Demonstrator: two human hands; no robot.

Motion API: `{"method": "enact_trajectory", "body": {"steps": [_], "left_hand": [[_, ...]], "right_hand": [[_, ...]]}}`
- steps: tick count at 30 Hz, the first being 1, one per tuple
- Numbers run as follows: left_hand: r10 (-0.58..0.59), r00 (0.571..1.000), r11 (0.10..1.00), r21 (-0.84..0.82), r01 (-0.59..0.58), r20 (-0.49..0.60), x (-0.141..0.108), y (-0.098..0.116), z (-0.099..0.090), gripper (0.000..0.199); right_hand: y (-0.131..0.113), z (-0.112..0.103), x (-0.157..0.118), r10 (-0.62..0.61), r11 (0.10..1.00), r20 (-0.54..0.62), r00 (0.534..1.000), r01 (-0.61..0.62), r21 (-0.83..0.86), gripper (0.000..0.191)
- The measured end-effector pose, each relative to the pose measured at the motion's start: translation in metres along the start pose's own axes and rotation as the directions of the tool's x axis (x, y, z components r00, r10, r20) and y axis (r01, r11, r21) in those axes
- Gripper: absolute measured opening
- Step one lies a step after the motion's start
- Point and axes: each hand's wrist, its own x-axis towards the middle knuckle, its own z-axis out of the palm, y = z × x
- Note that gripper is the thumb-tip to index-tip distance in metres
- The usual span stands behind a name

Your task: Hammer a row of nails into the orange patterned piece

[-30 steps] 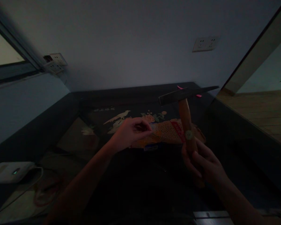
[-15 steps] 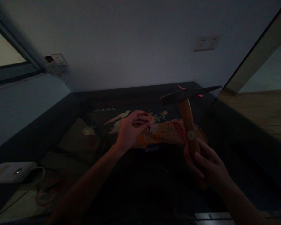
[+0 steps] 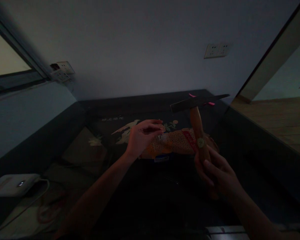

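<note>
A hammer point(image 3: 196, 121) with a dark metal head and a wooden handle stands nearly upright in my right hand point(image 3: 218, 171), whose fingers wrap round the handle's lower part. Behind and left of it, an orange-and-tan dotted package point(image 3: 175, 141) with a red band lies on the dark table. Over the package's left end is my left hand point(image 3: 146, 133), thumb and fingertips pinched together. What those fingertips hold, if anything, is too dark and small to name.
The dark table point(image 3: 130, 103) carries a printed bird and flowers. A white device point(image 3: 15, 185) with a cable lies at the left. Pink strips point(image 3: 210, 103) lie near the back right edge. Sockets point(image 3: 216, 50) are on the wall.
The hammer and my right hand have shifted slightly left in the picture. My left thumb and fingertips have come closer together over the package. The view has tilted a little.
</note>
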Motion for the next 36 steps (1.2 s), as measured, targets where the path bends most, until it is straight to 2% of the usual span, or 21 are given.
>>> {"method": "enact_trajectory", "body": {"steps": [4, 6, 9, 11, 16, 19, 25, 30, 36], "left_hand": [[0.017, 1.000, 0.996, 0.085, -0.018, 0.009, 0.011, -0.017, 0.004, 0.009], [-0.009, 0.998, 0.991, 0.134, 0.001, 0.060, 0.013, -0.026, 0.006, 0.006], [0.013, 0.991, 0.988, 0.154, -0.034, 0.133, 0.014, -0.035, 0.009, 0.003], [0.015, 0.987, 0.990, 0.139, -0.037, 0.159, 0.013, -0.036, 0.010, 0.002], [-0.115, 0.977, 0.991, 0.092, 0.099, 0.181, 0.009, -0.038, 0.013, 0.002], [-0.146, 0.973, 0.989, 0.065, 0.136, 0.177, 0.008, -0.041, 0.013, 0.003], [-0.149, 0.975, 0.988, 0.069, 0.139, 0.167, 0.005, -0.043, 0.013, 0.008], [-0.104, 0.978, 0.994, 0.039, 0.099, 0.178, 0.004, -0.046, 0.012, 0.011], [-0.091, 0.979, 0.996, 0.037, 0.086, 0.184, 0.004, -0.048, 0.013, 0.008]], "right_hand": [[0.001, -0.001, 0.001, 0.013, 1.000, 0.028, 1.000, -0.013, 0.000, 0.028], [0.002, -0.001, 0.001, 0.019, 1.000, 0.034, 0.999, -0.019, 0.002, 0.026], [0.002, 0.000, 0.001, 0.035, 0.999, 0.034, 0.999, -0.036, 0.019, 0.026], [0.002, 0.000, 0.001, 0.046, 0.999, 0.028, 0.999, -0.047, 0.028, 0.027], [0.003, 0.000, 0.000, 0.048, 0.999, 0.027, 0.998, -0.048, 0.024, 0.030], [0.004, -0.001, 0.000, 0.045, 0.999, 0.019, 0.999, -0.045, 0.021, 0.035], [0.005, -0.002, 0.002, 0.028, 0.999, 0.022, 0.999, -0.028, 0.037, 0.032], [0.003, 0.001, 0.002, 0.029, 1.000, 0.030, 0.999, -0.028, -0.009, 0.032], [-0.005, -0.001, -0.004, 0.069, 0.991, 0.068, 0.995, -0.060, -0.120, 0.050]]}}
